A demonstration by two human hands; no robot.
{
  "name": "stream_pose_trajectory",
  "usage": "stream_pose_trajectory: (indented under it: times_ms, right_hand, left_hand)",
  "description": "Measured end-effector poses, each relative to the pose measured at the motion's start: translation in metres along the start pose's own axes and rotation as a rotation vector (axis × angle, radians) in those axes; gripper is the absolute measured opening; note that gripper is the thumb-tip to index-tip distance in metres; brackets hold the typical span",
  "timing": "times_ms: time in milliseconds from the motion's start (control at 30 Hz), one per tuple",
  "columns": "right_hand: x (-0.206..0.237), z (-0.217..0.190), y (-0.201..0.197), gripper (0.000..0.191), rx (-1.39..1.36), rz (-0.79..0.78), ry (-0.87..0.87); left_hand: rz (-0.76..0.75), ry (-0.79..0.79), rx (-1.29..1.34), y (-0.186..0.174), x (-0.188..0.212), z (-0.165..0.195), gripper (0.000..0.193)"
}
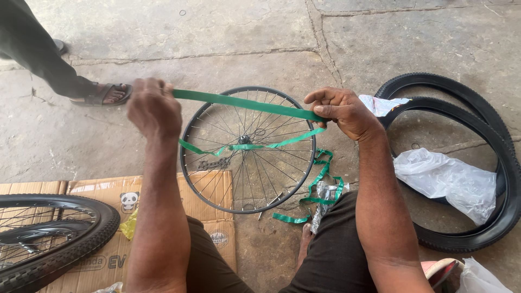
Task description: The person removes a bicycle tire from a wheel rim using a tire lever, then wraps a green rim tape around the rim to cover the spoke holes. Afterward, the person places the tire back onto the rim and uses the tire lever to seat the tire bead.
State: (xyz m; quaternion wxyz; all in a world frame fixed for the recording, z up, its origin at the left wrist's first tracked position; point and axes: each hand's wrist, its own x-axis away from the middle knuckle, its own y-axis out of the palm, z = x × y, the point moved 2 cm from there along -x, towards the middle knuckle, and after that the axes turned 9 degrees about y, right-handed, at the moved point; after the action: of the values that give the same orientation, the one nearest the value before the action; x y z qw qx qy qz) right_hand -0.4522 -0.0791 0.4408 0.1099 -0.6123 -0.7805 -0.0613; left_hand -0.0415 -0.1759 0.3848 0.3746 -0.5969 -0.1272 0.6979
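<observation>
My left hand (153, 110) and my right hand (342, 111) hold a green rim strip (244, 102) stretched taut between them, above a bare spoked bicycle wheel rim (187, 125) lying on the concrete floor. The strip's loose length (320, 179) loops down past my right hand, crosses the spokes and trails on the ground near my right knee. Both hands are closed on the strip.
Two black tyres (477, 116) lie on the right with white plastic bags (445, 179) over them. A wheel with tyre (59, 239) rests on flattened cardboard (108, 190) at lower left. Another person's sandalled foot (103, 95) stands at upper left.
</observation>
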Motion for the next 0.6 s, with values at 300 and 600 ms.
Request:
stream_pose_trajectory:
  times_ms: [300, 600]
  right_hand:
    - [-0.02, 0.003, 0.041, 0.028, 0.257, 0.027, -0.145]
    - [-0.024, 0.007, 0.046, 0.02, 0.308, 0.055, -0.064]
  left_hand:
    - [-0.481, -0.211, 0.976, -0.01, 0.02, 0.125, 0.038]
    - [-0.933, -0.265, 1.196, -0.012, 0.034, 0.162, 0.029]
